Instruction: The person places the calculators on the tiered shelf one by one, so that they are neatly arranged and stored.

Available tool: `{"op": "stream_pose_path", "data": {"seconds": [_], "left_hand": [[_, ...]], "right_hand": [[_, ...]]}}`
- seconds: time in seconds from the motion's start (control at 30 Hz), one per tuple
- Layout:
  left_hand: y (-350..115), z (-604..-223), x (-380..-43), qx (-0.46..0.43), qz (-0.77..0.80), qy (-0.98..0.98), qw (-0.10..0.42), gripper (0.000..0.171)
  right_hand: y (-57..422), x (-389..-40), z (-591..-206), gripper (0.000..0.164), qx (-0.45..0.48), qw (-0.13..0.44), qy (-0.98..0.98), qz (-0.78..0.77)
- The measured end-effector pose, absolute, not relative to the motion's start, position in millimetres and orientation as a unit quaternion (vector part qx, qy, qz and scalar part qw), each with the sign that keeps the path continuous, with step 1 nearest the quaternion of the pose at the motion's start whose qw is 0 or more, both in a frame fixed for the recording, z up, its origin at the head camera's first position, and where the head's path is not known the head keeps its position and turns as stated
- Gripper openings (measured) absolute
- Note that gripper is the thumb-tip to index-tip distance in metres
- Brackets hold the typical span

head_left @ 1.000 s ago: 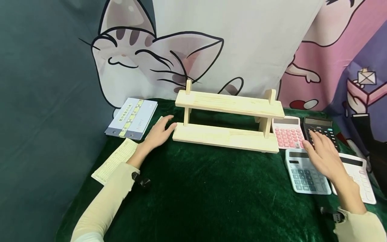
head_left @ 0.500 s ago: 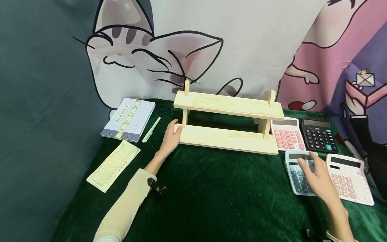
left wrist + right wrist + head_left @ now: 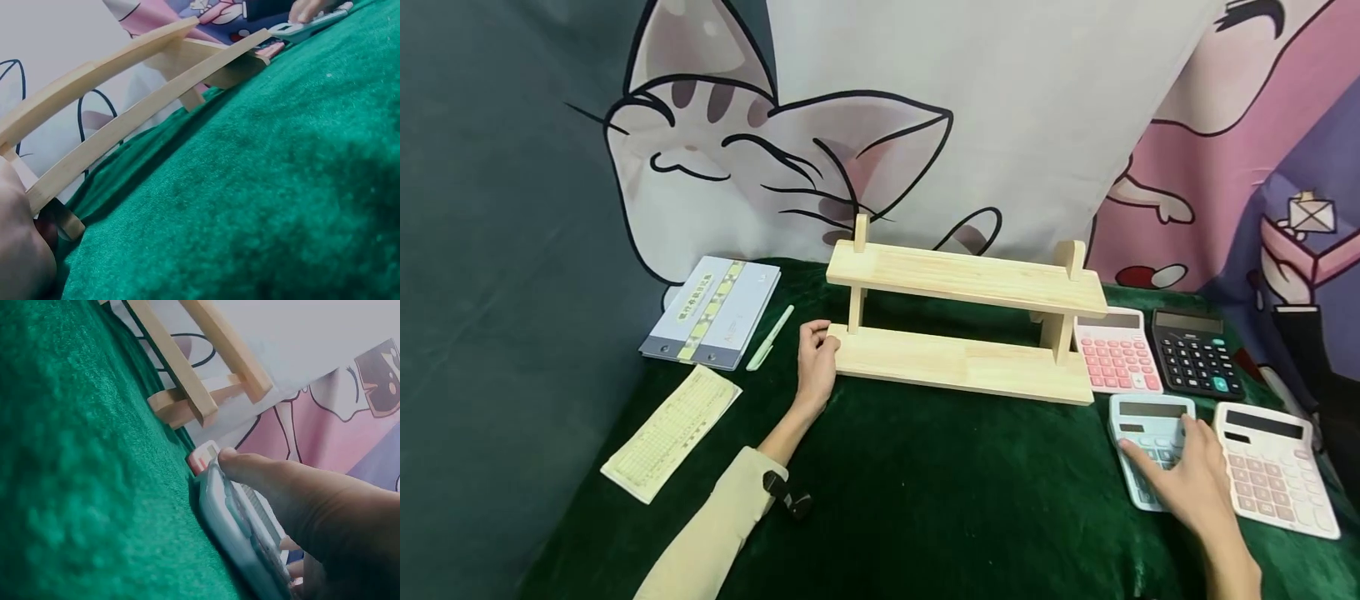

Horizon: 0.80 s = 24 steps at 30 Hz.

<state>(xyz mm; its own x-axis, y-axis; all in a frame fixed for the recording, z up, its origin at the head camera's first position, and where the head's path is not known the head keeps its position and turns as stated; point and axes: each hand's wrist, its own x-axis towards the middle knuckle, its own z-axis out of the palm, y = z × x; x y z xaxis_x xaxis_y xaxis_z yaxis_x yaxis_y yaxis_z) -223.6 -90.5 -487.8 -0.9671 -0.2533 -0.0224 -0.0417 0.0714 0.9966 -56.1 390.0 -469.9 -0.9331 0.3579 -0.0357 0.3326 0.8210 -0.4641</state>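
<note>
Much of the near ground is dark green cloth (image 3: 925, 500). On its right side, the right hand (image 3: 1198, 479) spans the light blue calculator (image 3: 1153, 435), thumb at the left edge and fingers at the opposite one, opened only about as wide as the body it holds. Whether the calculator is raised off the cloth, I cannot tell. Just to its right lies the white calculator (image 3: 1273, 471), untouched; well over to the left lies a printed paper pad (image 3: 672, 433).

Farther in, the left hand (image 3: 817, 362) grips the left end of the wooden shelf's (image 3: 962, 358) lower board, its fingers closed around that end. The shelf stands upright in the middle, its 2 boards joined, so its assembly looks done. Both holds appear made; how much work is left cannot be judged.

Beyond, the pink calculator (image 3: 1117, 350) and the black calculator (image 3: 1195, 354) lie side by side near the shelf's right end, while a pen (image 3: 770, 339) and a notebook (image 3: 711, 312) lie to its left. Farthest back hangs the cartoon backdrop (image 3: 1037, 150).
</note>
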Motion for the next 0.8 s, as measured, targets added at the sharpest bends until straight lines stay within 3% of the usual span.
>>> {"op": "stream_pose_path", "data": {"seconds": [0.33, 0.8], "left_hand": [[-87.9, -479.9, -224.0, 0.091, -0.684, -0.718, 0.088, 0.036], [-90.1, -486.3, -222.7, 0.085, -0.657, -0.746, 0.066, 0.034]], "right_hand": [[393.1, -53.6, -463.5, 0.132, -0.205, -0.051, -0.958, 0.192], [387.8, -54.3, -471.0, 0.124, -0.187, -0.020, -0.967, 0.171]]}}
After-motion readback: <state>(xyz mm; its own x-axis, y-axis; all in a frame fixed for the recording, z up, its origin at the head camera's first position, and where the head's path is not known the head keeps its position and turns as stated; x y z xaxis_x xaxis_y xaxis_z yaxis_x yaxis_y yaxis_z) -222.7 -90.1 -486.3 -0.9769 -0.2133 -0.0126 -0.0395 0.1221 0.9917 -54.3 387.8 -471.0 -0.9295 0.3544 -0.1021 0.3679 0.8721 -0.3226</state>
